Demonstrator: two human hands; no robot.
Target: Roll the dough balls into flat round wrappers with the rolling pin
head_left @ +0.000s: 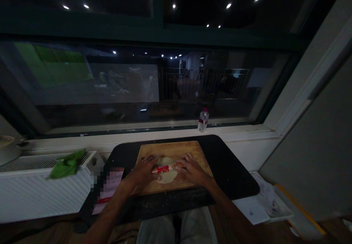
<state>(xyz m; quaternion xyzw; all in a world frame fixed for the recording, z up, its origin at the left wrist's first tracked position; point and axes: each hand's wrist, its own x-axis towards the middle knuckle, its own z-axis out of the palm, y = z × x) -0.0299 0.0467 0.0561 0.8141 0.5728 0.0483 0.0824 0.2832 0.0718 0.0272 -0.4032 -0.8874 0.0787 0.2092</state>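
A rolling pin (166, 168) with a red-and-white printed wrapper lies crosswise over a flat, pale sheet of dough (168, 178). My left hand (144, 172) is at the pin's left end, its fingers reaching forward and the thumb on the near side. At the other end, my right hand (191, 170) has its fingers curved over the pin. Both hands are around the ends, and the palms' undersides are hidden. Under the dough is a wooden cutting board (189, 145), which looks dusted with flour in places.
The board rests on a black table (233, 174) below a window. A plastic bottle (203, 120) with a pink cap stands on the sill. Left are a pink-and-red packet (111, 185) and a green cloth (66, 164) on a radiator (41, 192). Papers (255, 207) lie lower right.
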